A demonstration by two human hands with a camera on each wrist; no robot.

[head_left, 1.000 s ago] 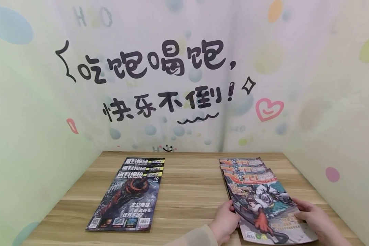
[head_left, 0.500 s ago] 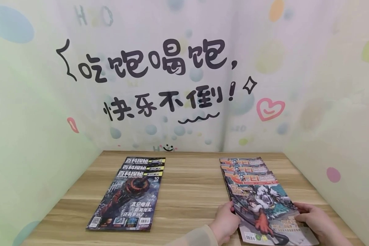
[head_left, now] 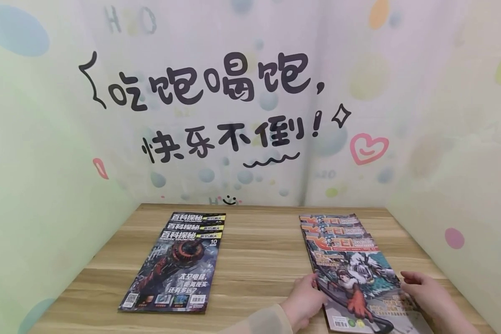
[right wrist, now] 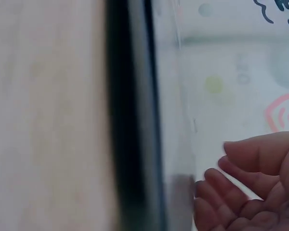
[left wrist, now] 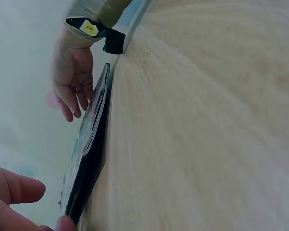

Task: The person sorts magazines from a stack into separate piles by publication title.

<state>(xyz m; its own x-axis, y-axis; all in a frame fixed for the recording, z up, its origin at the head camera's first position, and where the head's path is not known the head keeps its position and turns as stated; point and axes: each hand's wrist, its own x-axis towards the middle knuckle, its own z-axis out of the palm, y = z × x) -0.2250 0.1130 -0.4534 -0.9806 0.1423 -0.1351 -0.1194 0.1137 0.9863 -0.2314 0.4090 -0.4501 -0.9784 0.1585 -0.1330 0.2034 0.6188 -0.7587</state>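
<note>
On the right side of the table lie several overlapping magazines, their titles fanned toward the back; the front magazine (head_left: 355,273) shows a figure with a red glove. My left hand (head_left: 304,300) is at its left edge, and in the left wrist view the fingertips (left wrist: 65,224) touch the stack's edge with the thumb raised apart. My right hand (head_left: 427,294) is just off the right edge, fingers loosely bent. Nothing lies between its thumb and fingers in the right wrist view, where the magazine edge (right wrist: 144,96) looks blurred.
A second fanned set of dark magazines (head_left: 173,273) lies on the left of the wooden table (head_left: 259,269). A printed curtain wall (head_left: 234,185) stands behind the table, with pale walls at both sides.
My right hand has let go of the magazine's right edge and moved slightly outward, its thumb coming off the cover. My left hand stays at the left edge. The head view shifts slightly.
</note>
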